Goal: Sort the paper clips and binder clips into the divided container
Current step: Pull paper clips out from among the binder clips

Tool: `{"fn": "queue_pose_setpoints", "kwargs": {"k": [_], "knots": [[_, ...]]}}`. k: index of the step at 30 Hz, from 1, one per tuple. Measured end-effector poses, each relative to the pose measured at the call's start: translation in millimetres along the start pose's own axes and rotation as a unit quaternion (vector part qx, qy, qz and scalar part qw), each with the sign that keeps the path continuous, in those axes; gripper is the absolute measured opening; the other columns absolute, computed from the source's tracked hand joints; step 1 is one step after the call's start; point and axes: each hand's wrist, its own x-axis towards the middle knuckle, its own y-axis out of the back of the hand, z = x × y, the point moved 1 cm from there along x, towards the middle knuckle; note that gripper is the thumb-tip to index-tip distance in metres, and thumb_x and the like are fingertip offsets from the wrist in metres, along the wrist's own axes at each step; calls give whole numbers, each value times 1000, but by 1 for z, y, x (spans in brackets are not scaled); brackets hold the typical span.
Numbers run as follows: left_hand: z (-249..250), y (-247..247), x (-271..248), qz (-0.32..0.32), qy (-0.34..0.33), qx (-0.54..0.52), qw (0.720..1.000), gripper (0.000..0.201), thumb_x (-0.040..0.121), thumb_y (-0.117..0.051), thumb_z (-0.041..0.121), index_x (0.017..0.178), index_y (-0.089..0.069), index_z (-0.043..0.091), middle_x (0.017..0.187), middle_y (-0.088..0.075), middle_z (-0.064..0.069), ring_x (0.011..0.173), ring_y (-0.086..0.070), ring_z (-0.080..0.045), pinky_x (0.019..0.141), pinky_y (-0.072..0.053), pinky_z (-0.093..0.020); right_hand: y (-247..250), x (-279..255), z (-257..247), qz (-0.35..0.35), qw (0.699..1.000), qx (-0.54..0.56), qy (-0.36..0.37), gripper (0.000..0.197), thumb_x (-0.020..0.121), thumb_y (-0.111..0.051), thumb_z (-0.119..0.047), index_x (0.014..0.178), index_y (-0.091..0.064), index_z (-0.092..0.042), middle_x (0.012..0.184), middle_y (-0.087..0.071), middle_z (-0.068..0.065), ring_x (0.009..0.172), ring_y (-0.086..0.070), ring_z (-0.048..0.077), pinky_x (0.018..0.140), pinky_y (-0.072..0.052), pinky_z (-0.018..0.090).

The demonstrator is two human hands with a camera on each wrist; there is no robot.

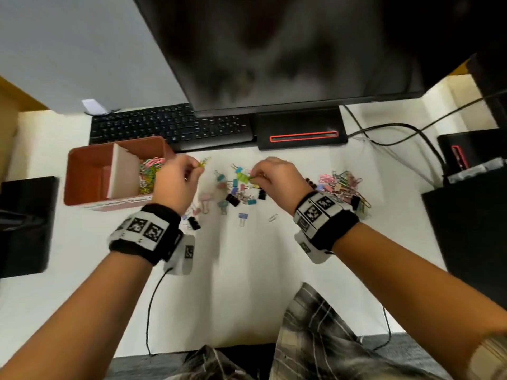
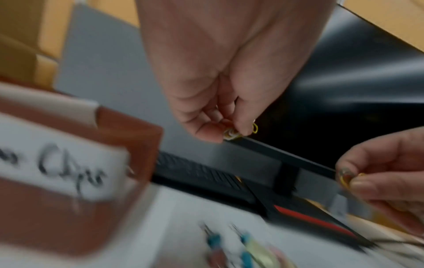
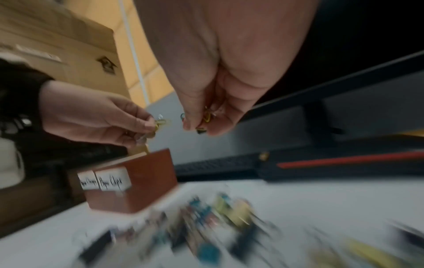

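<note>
working over a white counter (image 1: 247, 270) hemmed by keyboard (image 1: 170, 124) and monitor (image 1: 274, 50) at the far edge, pinching yellow paper clips (image 1: 204, 162) in left hand (image 1: 175, 182) fingers beside the divided container (image 1: 90, 171) and in right hand (image 1: 277, 179) fingers above scattered binder clips (image 1: 233, 198), leaving bare counter nearside.

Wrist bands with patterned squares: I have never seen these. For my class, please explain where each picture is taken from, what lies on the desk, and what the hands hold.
No machine: a person sorts clips. One camera looks down from the head; the bands carry two more, looking along each hand. On the desk lie binder clips and a paper-clip pile; the container holds some sorted ones. The left hand pinches paper clips; the right hand, a few clips.
</note>
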Motion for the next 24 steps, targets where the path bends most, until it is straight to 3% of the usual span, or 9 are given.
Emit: {"fn": "queue_pose_setpoints", "kwargs": {"k": [2,5,9,13,15,18,21,22,24], "knots": [[-19,27,13,11,33,2,999,12,88,-58,13,93,-60,3,84,-62,-8,73,-54,-19,69,-39,-23,-16,28,-40,7,999,27,30,13,86,-62,-16,94,-67,-8,96,-63,11,84,-59,22,80,-45,29],[-52,58,33,4,76,54,996,16,86,-63,18,94,-64,4,91,-66,-11,77,-54,-19,71,-39,-23,-57,73,-99,-6,998,30,61,12,85,-61,-17,94,-66,-12,99,-62,10,91,-59,25,86,-46,33],[-84,65,52,-68,112,97,987,24,88,-60,20,106,-66,4,109,-66,-16,101,-59,-31,87,-43,-31,-103,112,-134,-43,999,8,14,15,87,-59,-15,100,-64,-9,105,-63,13,99,-60,28,91,-48,38],[-100,69,53,-99,96,78,987,28,92,-51,15,117,-60,7,119,-63,-14,110,-56,-30,95,-41,-31,-112,122,-137,-27,998,54,-25,30,86,-63,-22,113,-59,-9,111,-66,11,101,-62,25,94,-50,37],[-95,71,47,-86,67,41,993,30,91,-50,10,120,-57,9,119,-63,-10,110,-57,-25,95,-40,-27,-101,114,-132,-22,996,79,-20,31,87,-63,-25,114,-58,-13,110,-66,7,96,-64,19,89,-52,32],[-72,62,29,-67,6,-47,997,22,90,-53,9,110,-62,12,106,-66,-2,94,-59,-15,87,-43,-19,-79,88,-107,-13,994,103,-17,22,89,-59,-27,107,-61,-17,103,-67,-1,87,-64,12,75,-54,25],[-45,34,12,-100,-50,-98,989,16,88,-57,15,103,-62,16,95,-65,0,79,-60,-14,77,-51,-29,-57,44,-57,0,997,61,-57,12,88,-58,-27,93,-66,-19,90,-67,-8,73,-61,-1,69,-45,14],[-36,20,7,-125,-62,-97,985,15,88,-58,17,103,-62,17,93,-63,0,75,-59,-15,72,-52,-30,-49,26,-36,3,997,38,-74,11,88,-59,-25,91,-67,-19,88,-67,-7,68,-58,-3,69,-44,13],[-18,-11,-3,-173,-86,-86,977,16,87,-60,21,102,-62,16,91,-60,0,72,-58,-14,69,-51,-27,-31,-12,7,12,994,-7,-111,10,87,-60,-21,91,-69,-17,90,-69,-1,69,-56,4,72,-48,24]]}}
